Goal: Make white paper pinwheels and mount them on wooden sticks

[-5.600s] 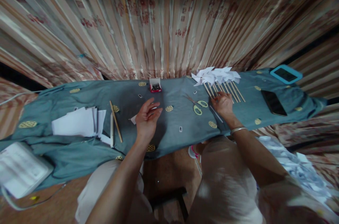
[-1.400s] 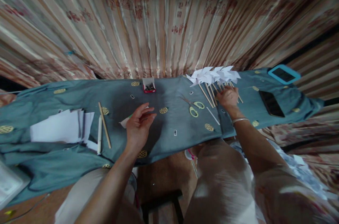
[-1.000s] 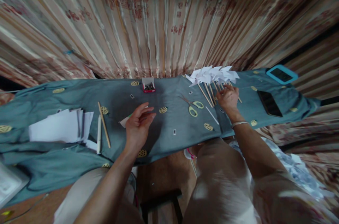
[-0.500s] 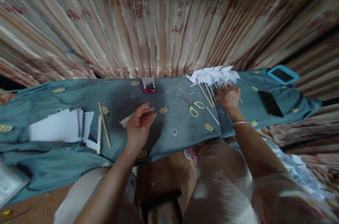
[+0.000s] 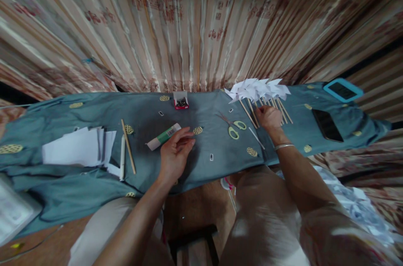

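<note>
My left hand (image 5: 176,152) hovers over the cloth with loosely curled fingers apart and nothing in them. Beside it lies a green and white narrow box (image 5: 163,136), partly behind the fingers. My right hand (image 5: 270,118) is at the wooden sticks of several white paper pinwheels (image 5: 258,89) lying in a row. Its fingers are bent together over the sticks; whether one is between them is hidden. To the left of that hand lie scissors (image 5: 233,125) with light green handles and a thin white stick (image 5: 257,138).
An open small red box (image 5: 181,103) of metal pins stands at the back. White paper sheets (image 5: 74,148), a white rod (image 5: 122,157) and a wooden stick (image 5: 128,146) lie left. A black phone (image 5: 327,125) and a blue-framed device (image 5: 343,89) lie right.
My right hand has shifted left along the pinwheel sticks, uncovering those on the right. My left hand has moved a little right, showing more of the green and white box. The view has shifted slightly.
</note>
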`<control>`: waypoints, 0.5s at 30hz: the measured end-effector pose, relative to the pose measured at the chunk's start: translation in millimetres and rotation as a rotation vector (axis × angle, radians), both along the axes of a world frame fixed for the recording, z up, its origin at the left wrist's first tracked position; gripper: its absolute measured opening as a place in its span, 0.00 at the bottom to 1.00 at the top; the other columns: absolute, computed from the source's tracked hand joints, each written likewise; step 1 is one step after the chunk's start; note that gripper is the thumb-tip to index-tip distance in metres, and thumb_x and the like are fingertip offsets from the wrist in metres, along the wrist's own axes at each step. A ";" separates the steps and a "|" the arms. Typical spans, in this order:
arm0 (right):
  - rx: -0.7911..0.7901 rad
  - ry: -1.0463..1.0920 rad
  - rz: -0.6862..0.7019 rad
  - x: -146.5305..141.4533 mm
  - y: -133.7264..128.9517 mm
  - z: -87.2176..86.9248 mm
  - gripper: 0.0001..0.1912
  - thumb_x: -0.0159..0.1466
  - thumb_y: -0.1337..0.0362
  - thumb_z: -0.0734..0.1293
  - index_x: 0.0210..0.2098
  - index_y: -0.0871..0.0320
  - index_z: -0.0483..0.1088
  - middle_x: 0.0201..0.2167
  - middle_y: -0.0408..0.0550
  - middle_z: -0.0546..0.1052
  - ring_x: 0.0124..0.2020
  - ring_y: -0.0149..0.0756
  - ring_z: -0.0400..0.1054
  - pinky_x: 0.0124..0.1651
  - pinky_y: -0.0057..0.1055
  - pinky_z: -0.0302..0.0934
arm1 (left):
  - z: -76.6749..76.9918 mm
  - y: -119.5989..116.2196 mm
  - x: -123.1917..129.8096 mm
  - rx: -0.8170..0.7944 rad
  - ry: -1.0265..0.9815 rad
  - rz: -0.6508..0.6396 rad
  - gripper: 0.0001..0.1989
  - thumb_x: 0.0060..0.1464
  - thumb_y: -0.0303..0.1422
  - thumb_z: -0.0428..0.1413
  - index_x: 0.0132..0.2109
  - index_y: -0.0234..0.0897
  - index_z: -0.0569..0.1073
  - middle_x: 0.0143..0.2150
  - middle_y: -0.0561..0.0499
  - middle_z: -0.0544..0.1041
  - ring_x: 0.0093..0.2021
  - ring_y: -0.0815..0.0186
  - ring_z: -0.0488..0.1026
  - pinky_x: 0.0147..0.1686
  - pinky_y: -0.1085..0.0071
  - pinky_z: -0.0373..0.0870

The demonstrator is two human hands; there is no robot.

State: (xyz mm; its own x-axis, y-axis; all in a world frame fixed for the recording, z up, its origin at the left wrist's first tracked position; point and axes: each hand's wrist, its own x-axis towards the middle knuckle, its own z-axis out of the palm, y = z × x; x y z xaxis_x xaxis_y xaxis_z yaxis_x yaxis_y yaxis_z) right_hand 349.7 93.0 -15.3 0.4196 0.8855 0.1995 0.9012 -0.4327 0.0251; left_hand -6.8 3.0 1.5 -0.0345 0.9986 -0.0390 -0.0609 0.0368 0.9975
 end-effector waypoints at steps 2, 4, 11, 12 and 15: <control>-0.011 -0.003 -0.033 -0.4 -1.4 1.7 0.19 0.68 0.59 0.59 0.44 0.62 0.77 0.38 0.64 0.81 0.40 0.51 0.76 0.41 0.39 0.64 | 1.3 -0.2 -1.5 0.004 0.001 0.012 0.21 0.46 0.38 0.63 0.48 0.36 0.76 0.42 0.46 0.81 0.41 0.61 0.79 0.45 0.62 0.75; -0.017 -0.003 -0.050 -0.2 -2.8 1.0 0.19 0.68 0.58 0.59 0.45 0.63 0.77 0.38 0.65 0.81 0.40 0.51 0.76 0.41 0.39 0.64 | 2.1 -1.1 -3.7 0.002 0.012 0.017 0.21 0.46 0.38 0.63 0.48 0.36 0.76 0.42 0.46 0.81 0.41 0.61 0.79 0.45 0.61 0.75; -0.010 0.000 -0.033 2.0 -4.8 -6.4 0.20 0.67 0.58 0.59 0.43 0.66 0.77 0.39 0.67 0.80 0.40 0.54 0.76 0.40 0.40 0.64 | -2.3 -6.9 -21.3 -0.008 0.040 0.012 0.21 0.47 0.40 0.64 0.47 0.37 0.77 0.44 0.46 0.81 0.40 0.60 0.79 0.46 0.60 0.76; -0.002 -0.003 -0.023 1.8 -5.1 -5.2 0.20 0.67 0.58 0.60 0.43 0.66 0.77 0.39 0.67 0.81 0.41 0.54 0.76 0.41 0.40 0.64 | -3.0 -7.5 -24.1 -0.010 0.045 0.017 0.21 0.47 0.41 0.64 0.47 0.37 0.77 0.44 0.46 0.81 0.41 0.59 0.79 0.46 0.60 0.76; 0.030 -0.028 0.068 -2.0 -7.2 1.4 0.19 0.68 0.59 0.60 0.45 0.67 0.76 0.40 0.68 0.81 0.44 0.53 0.75 0.47 0.41 0.64 | -3.0 -8.9 -30.3 -0.018 0.051 0.023 0.21 0.46 0.41 0.64 0.47 0.36 0.77 0.44 0.45 0.81 0.41 0.59 0.79 0.46 0.59 0.76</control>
